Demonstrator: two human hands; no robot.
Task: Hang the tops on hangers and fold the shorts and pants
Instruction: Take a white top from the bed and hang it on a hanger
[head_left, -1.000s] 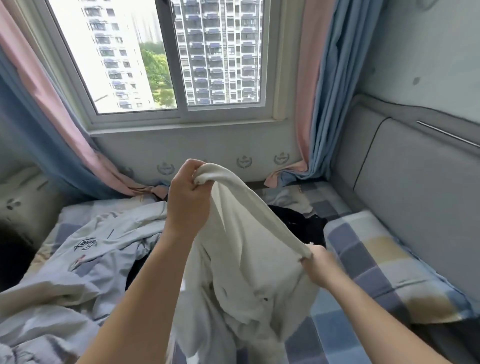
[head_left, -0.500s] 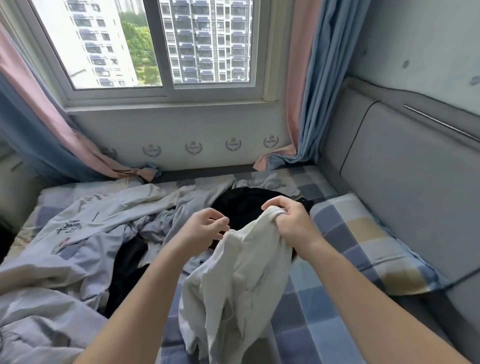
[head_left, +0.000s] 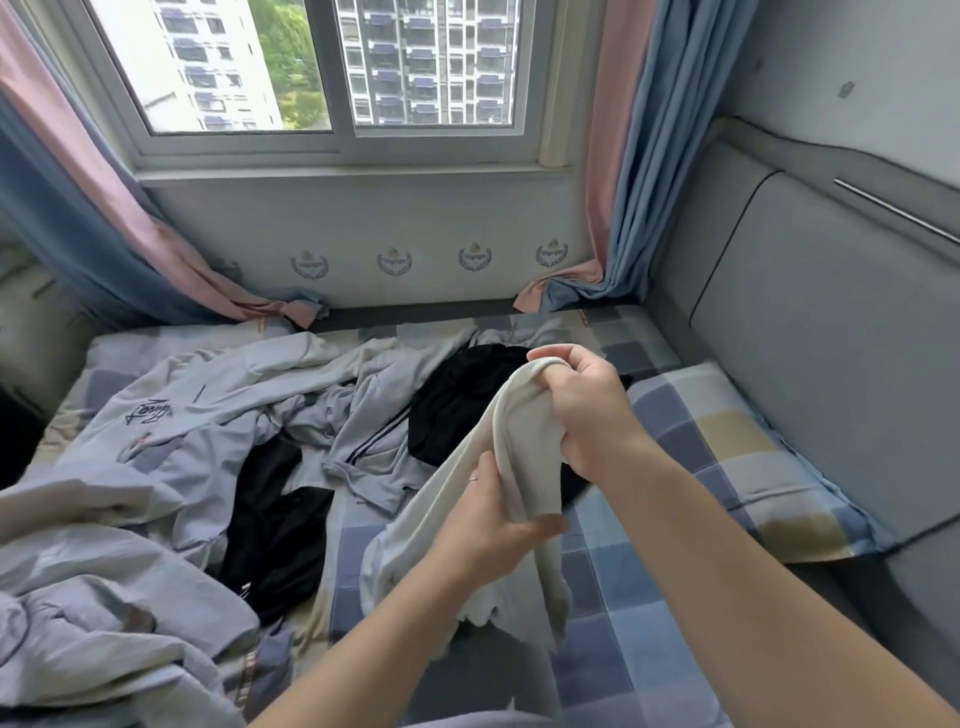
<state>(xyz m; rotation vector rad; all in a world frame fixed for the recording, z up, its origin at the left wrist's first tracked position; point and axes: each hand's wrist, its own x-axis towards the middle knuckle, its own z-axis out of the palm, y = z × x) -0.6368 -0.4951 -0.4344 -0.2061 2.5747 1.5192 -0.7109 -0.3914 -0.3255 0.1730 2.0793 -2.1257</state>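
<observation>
Cream soft knit garment is bunched in both hands above the blue, grey and tan checked bedsheet, its lower end trailing onto the sheet. Right hand is fisted round the gathered top end. Left hand is clamped round the cloth lower down, thumb wrapped under it, thin ring on one finger.

Change: a second ago the left hand held the garment high near the window and the right pulled at a low part. Half a second ago both came down to the top edge. Now the right has the top and the left has slid down the length, so the piece is drawn out between them.

Probably feeling for shape, top or bottoms, can't tell which yet. No hanger in view, nothing hung or folded. Crumpled pale blue-grey clothes and a black garment lie unsorted on the bed, so the task looks early on
</observation>
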